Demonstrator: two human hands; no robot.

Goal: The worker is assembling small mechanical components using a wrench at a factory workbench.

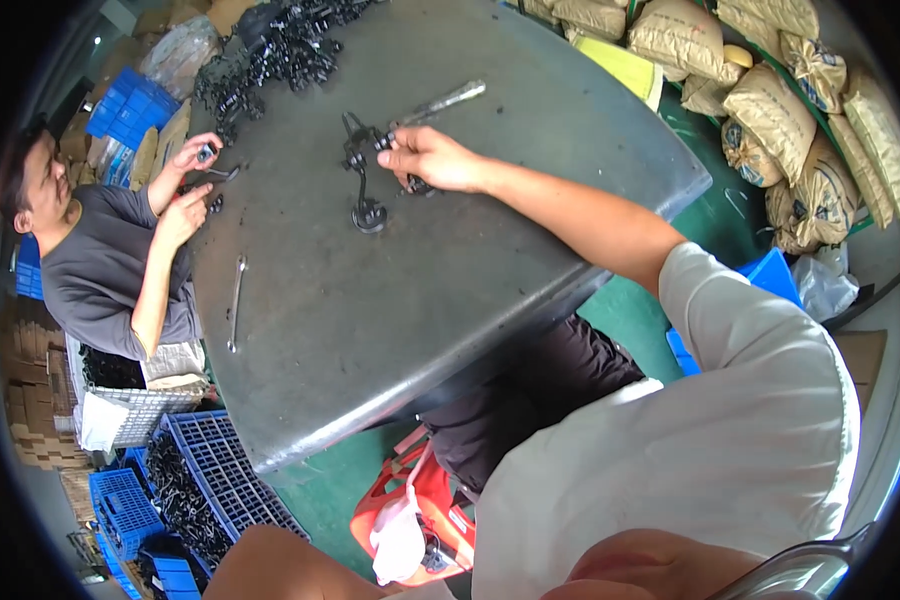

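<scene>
Over grey steel table (390, 300), outstretched hand (435, 160) has fingers (395, 150) pinched on black metal bracket (355, 150).

I'm seeing only 1 of my hands, the right hand (432, 158); my left hand is nowhere in frame. My fingers (390, 148) cover the top of the black metal part (360, 175), so I can't tell how much of it they grip. Another small dark piece (417, 186) sits half hidden under my palm. Far left, the co-worker's hand (192, 150) pinches something too small to make out. The counter (390, 310) hides my knees.
</scene>
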